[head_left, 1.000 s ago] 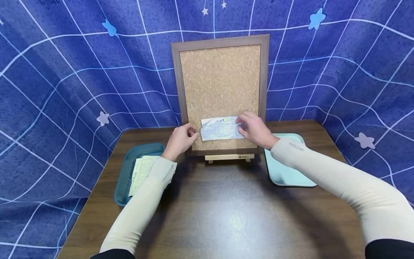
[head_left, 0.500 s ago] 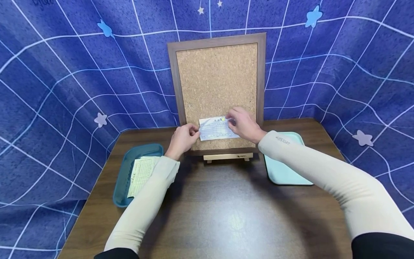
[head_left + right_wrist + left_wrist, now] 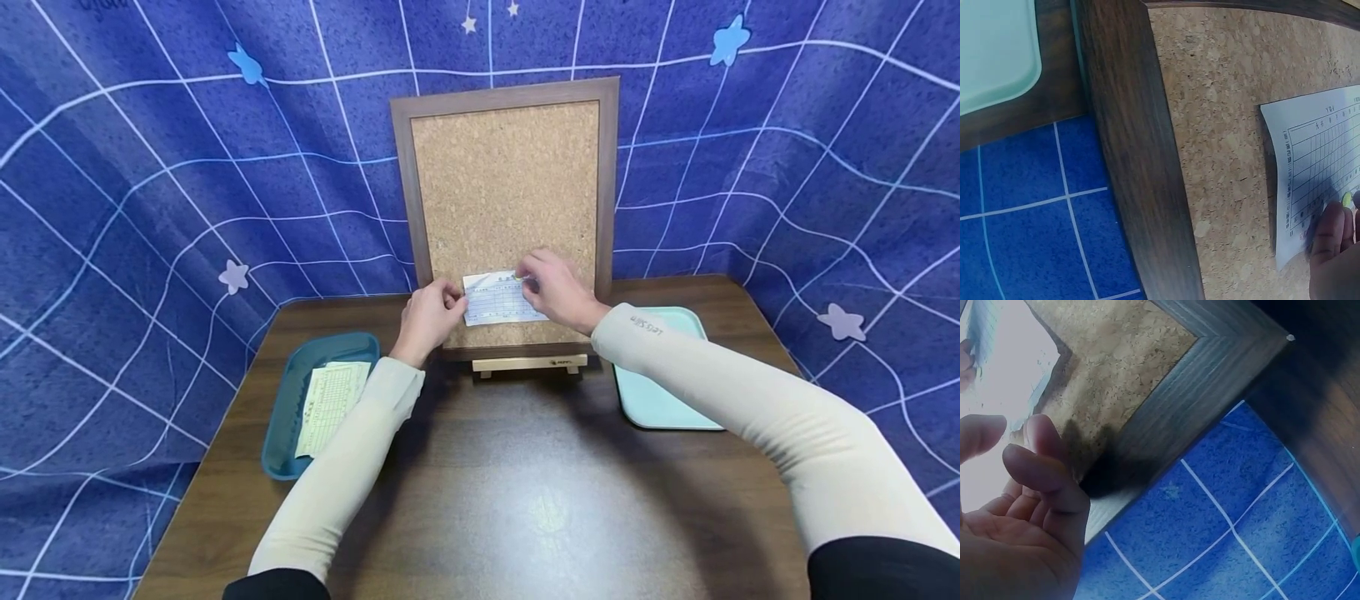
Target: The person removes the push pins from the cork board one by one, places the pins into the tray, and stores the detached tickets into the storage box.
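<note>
A white slip (image 3: 491, 302) with a printed blue table lies against the lower part of a framed cork board (image 3: 510, 183). At its upper edge, my right hand (image 3: 558, 290) pinches a small yellow pushpin (image 3: 1346, 199) between thumb and finger. The right wrist view shows the slip's side edge standing off the cork. By the slip's left edge is my left hand (image 3: 431, 318), its fingers loosely bent. A gap shows between its thumb and fingers in the left wrist view, with the paper's corner just beyond them. The right hand hides the slip's right end in the head view.
A teal basket (image 3: 279, 417) with yellowish printed slips (image 3: 333, 404) stands at the left of the wooden table (image 3: 517, 492). At the right lies a mint tray (image 3: 660, 404). A small wooden stand (image 3: 528, 363) supports the board. Blue curtain (image 3: 322, 192) surrounds the back and sides.
My right hand has moved left along the slip, from its right end to the yellow pushpin at the top. My left hand has stayed by the left edge.
</note>
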Action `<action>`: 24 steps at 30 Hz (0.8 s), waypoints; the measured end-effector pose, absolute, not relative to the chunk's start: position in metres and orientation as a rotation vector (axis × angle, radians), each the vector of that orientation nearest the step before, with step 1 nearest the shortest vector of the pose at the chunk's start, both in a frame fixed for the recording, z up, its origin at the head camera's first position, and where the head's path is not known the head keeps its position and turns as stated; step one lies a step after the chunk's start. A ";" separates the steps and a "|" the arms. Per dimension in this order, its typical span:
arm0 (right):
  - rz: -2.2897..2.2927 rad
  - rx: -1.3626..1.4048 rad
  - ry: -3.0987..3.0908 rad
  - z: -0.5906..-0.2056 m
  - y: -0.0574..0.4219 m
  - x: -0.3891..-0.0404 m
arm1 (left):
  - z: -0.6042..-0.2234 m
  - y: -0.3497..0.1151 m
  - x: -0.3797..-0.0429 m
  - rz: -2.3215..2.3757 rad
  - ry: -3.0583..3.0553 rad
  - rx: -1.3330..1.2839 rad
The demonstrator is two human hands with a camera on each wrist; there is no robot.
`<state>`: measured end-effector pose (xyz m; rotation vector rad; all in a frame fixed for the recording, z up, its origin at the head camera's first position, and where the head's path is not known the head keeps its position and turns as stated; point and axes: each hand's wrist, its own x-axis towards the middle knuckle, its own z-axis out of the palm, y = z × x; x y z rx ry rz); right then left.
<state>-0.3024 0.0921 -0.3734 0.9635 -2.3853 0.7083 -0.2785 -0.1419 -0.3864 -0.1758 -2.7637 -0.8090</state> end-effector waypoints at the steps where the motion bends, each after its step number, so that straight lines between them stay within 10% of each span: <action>1: 0.711 0.969 -2.384 -0.374 0.092 -0.302 | -0.386 -0.141 -0.279 -0.813 -2.767 -0.181; 24: 0.627 0.906 -2.474 -0.369 0.083 -0.301 | -0.382 -0.134 -0.281 -0.862 -2.727 -0.253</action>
